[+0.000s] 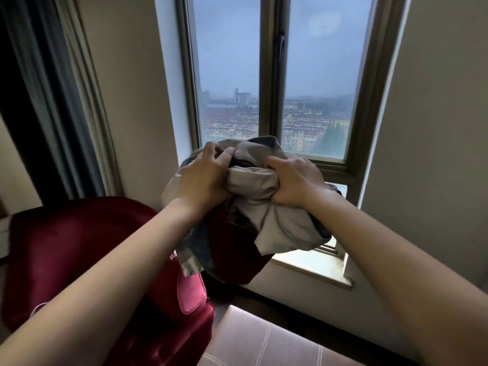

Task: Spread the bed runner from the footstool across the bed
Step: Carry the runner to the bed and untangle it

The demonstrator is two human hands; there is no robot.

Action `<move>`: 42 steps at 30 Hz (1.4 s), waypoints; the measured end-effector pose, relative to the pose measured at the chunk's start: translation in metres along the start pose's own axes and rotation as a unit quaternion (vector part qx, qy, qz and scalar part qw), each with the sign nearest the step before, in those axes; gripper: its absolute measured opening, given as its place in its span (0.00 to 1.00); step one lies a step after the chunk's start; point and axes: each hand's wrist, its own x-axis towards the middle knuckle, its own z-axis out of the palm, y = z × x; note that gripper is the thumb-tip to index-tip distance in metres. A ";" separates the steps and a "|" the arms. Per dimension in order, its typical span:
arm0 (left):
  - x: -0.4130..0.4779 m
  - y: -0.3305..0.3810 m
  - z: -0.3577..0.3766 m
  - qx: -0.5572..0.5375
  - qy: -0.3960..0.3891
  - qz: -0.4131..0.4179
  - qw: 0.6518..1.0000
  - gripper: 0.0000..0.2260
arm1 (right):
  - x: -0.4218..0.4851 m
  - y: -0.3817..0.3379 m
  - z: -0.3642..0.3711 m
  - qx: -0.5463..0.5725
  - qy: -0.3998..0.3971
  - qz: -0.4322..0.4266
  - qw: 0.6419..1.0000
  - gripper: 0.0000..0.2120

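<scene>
The bed runner [253, 207] is a bunched bundle of beige, grey-blue and dark red cloth, held up in the air in front of the window. My left hand [204, 178] grips its left side with curled fingers. My right hand [295, 180] grips its right side, fingers dug into the folds. Loose ends of the cloth hang down below both hands. The pale pink footstool [264, 342] sits at the bottom centre, its top bare. The bed is out of view.
A dark red armchair [79, 260] with a pink cushion stands at the lower left. A window [274, 83] with a sill [311, 268] fills the wall ahead. Dark curtains [52, 101] hang at the left; a plain wall rises at the right.
</scene>
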 end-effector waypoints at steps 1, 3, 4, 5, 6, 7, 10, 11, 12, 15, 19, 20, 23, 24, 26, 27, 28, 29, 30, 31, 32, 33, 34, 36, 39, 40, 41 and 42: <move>-0.005 -0.004 -0.007 0.006 -0.001 -0.005 1.000 0.35 | 0.000 -0.008 0.000 0.004 0.002 -0.005 1.000 0.17; -0.016 -0.012 -0.022 0.020 -0.002 -0.013 1.000 0.35 | -0.001 -0.024 0.000 0.010 0.008 -0.018 1.000 0.18; -0.021 -0.016 -0.028 0.028 -0.001 -0.017 0.999 0.35 | -0.001 -0.031 0.000 0.012 0.011 -0.026 1.000 0.18; -0.025 -0.019 -0.035 0.035 0.001 -0.021 0.999 0.35 | 0.000 -0.038 -0.001 0.014 0.014 -0.035 0.999 0.18; -0.029 -0.023 -0.042 0.041 0.003 -0.027 0.999 0.35 | 0.000 -0.044 -0.001 0.018 0.018 -0.043 0.999 0.17; -0.033 -0.026 -0.048 0.048 0.004 -0.033 0.998 0.35 | 0.001 -0.050 -0.002 0.023 0.021 -0.051 0.998 0.17; -0.045 -0.034 -0.063 0.073 0.014 -0.048 0.996 0.35 | 0.005 -0.066 -0.005 0.036 0.025 -0.080 0.996 0.17; -0.049 -0.037 -0.069 0.081 0.020 -0.056 0.995 0.35 | 0.007 -0.072 -0.006 0.040 0.027 -0.091 0.995 0.18; -0.054 -0.041 -0.075 0.090 0.025 -0.066 0.993 0.34 | 0.010 -0.078 -0.007 0.047 0.027 -0.103 0.993 0.18; -0.070 -0.051 -0.096 0.122 0.028 -0.100 0.987 0.35 | 0.015 -0.100 -0.011 0.073 0.023 -0.143 0.987 0.19; -0.094 -0.058 -0.128 0.175 0.042 -0.139 0.974 0.33 | 0.017 -0.134 -0.015 0.105 0.024 -0.201 0.974 0.21; -0.102 -0.059 -0.136 0.190 0.043 -0.149 0.970 0.33 | 0.016 -0.143 -0.016 0.112 0.021 -0.216 0.970 0.21; -0.132 -0.065 -0.163 0.229 0.041 -0.181 0.955 0.30 | 0.011 -0.177 -0.017 0.136 0.018 -0.258 0.956 0.21; -0.143 -0.067 -0.172 0.243 0.041 -0.193 0.950 0.29 | 0.007 -0.190 -0.017 0.147 0.017 -0.273 0.951 0.21; -0.166 -0.072 -0.191 0.270 0.035 -0.218 0.937 0.28 | 0.000 -0.218 -0.017 0.165 0.012 -0.304 0.938 0.21; -0.179 -0.075 -0.202 0.283 0.032 -0.231 0.930 0.28 | -0.005 -0.233 -0.018 0.174 0.009 -0.319 0.932 0.22; -0.192 -0.078 -0.213 0.297 0.031 -0.243 0.923 0.28 | -0.009 -0.249 -0.019 0.185 0.005 -0.334 0.924 0.22; -0.206 -0.080 -0.225 0.311 0.032 -0.255 0.915 0.28 | -0.015 -0.266 -0.020 0.196 0.002 -0.351 0.916 0.22; -0.220 -0.082 -0.238 0.327 0.035 -0.266 0.906 0.28 | -0.021 -0.283 -0.022 0.208 0.000 -0.368 0.906 0.22; -0.234 -0.084 -0.250 0.342 0.038 -0.277 0.897 0.28 | -0.028 -0.300 -0.024 0.218 -0.001 -0.384 0.897 0.22; -0.248 -0.085 -0.263 0.355 0.042 -0.289 0.888 0.27 | -0.034 -0.318 -0.027 0.227 -0.002 -0.400 0.888 0.21; -0.262 -0.086 -0.276 0.365 0.043 -0.303 0.879 0.27 | -0.041 -0.335 -0.030 0.235 -0.002 -0.415 0.879 0.21; -0.276 -0.087 -0.288 0.375 0.043 -0.318 0.870 0.27 | -0.048 -0.352 -0.033 0.240 -0.001 -0.429 0.871 0.22; -0.303 -0.088 -0.313 0.392 0.041 -0.348 0.851 0.27 | -0.063 -0.386 -0.040 0.252 -0.001 -0.457 0.853 0.22; -0.345 -0.088 -0.349 0.412 0.043 -0.387 0.824 0.26 | -0.090 -0.436 -0.051 0.264 -0.003 -0.496 0.827 0.22; -0.360 -0.088 -0.361 0.421 0.043 -0.396 0.815 0.26 | -0.100 -0.452 -0.055 0.267 -0.004 -0.507 0.819 0.22; -0.374 -0.088 -0.372 0.430 0.044 -0.402 0.807 0.27 | -0.110 -0.469 -0.059 0.271 -0.005 -0.518 0.811 0.22; -0.389 -0.089 -0.384 0.438 0.046 -0.409 0.800 0.27 | -0.120 -0.485 -0.063 0.276 -0.007 -0.529 0.803 0.22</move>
